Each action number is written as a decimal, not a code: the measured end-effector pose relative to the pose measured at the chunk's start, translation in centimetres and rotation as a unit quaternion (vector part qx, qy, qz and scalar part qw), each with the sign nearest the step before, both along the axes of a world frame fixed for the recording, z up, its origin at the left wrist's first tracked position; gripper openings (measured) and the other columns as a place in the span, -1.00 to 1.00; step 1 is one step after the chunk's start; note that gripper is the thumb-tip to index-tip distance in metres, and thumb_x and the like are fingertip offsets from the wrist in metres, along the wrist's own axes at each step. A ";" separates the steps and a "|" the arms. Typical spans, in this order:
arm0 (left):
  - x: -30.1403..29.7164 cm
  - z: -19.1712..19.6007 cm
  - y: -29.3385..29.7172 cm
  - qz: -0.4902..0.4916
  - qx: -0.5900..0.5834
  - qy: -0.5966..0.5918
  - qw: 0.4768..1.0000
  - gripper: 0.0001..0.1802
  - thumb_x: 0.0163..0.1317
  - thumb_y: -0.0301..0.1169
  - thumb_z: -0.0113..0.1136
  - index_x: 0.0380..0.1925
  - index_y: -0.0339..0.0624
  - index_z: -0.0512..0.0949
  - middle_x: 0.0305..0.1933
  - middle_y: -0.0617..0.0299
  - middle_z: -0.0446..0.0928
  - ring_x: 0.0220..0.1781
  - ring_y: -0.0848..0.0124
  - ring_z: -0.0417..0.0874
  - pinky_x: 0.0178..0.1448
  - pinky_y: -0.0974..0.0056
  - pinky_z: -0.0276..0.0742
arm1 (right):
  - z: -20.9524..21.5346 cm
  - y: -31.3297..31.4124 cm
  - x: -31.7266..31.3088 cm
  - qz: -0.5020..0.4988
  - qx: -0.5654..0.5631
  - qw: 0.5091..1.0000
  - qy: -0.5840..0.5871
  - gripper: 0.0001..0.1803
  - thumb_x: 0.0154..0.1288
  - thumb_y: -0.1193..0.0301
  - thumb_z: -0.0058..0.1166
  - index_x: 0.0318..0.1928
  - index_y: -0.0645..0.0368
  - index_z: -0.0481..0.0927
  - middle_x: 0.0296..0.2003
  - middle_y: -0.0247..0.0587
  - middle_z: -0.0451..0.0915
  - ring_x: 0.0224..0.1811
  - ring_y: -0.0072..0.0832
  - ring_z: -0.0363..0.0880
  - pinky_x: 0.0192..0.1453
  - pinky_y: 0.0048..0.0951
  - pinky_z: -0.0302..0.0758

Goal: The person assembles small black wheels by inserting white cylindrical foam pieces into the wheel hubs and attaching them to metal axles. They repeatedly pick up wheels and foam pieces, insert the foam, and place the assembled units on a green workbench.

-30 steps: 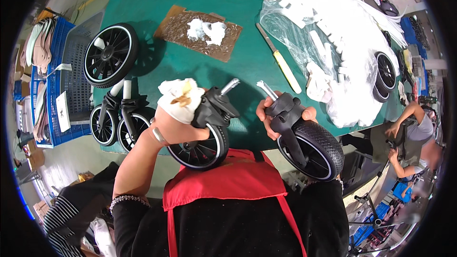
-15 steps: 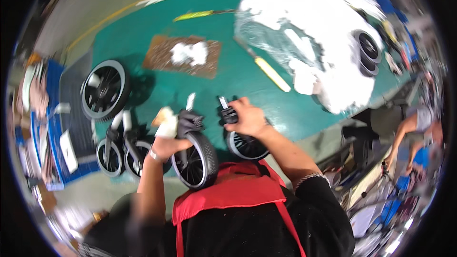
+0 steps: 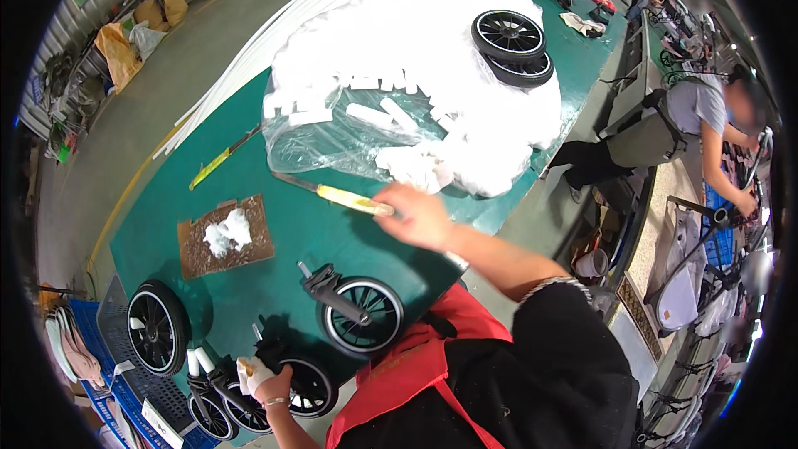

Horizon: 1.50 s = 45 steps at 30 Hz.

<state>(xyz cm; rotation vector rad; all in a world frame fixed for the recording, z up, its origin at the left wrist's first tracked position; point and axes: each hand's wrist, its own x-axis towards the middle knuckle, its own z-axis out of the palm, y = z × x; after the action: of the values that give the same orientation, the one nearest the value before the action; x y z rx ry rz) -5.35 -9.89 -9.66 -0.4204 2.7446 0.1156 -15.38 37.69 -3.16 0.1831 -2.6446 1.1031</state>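
My right hand (image 3: 422, 218) is at the near end of a yellow-handled tool (image 3: 345, 198) with a narrow metal blade, fingers closed over the handle end. The tool lies on the green table beside the plastic bag. At the lower left, my left hand (image 3: 274, 384) is closed on a wadded white cloth (image 3: 249, 372) against a front wheel assembly (image 3: 307, 387), a black fork with a spoked wheel. Part of that fork is hidden. A second wheel assembly (image 3: 362, 314) lies between my hands, its metal stem pointing up and left.
A large clear bag of white tubes (image 3: 382, 41) covers the far table (image 3: 291, 237), with two wheels (image 3: 509, 37) on it. Brown cardboard (image 3: 191, 243) holds white fluff. Another yellow-handled tool (image 3: 210, 168), a large wheel (image 3: 156, 328) and fork wheels (image 3: 212, 416) lie left. A person (image 3: 694, 129) works at right.
My right hand has let go of a wheel assembly and moved forward to the yellow-handled tool. My left hand stays by the other assembly. The view has turned, showing more on the right.
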 end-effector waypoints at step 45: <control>-24.8 1.9 83.8 -0.619 0.170 0.256 0.723 -0.24 -0.09 -0.05 0.34 0.20 0.01 0.46 0.05 0.13 0.55 0.06 0.12 0.55 0.18 0.07 0.44 | -0.4 39.4 23.4 -0.453 -0.565 0.687 0.063 -0.71 0.16 0.48 0.24 -0.13 0.18 0.46 -0.40 -0.22 0.57 -0.41 -0.49 0.53 -0.24 -0.48 0.47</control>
<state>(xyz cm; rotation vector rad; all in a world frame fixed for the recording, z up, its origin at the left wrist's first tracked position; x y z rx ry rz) -30.16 73.87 -7.72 1.7571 2.7370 0.3973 7.97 77.12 -3.60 -1.0894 -1.1133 1.8365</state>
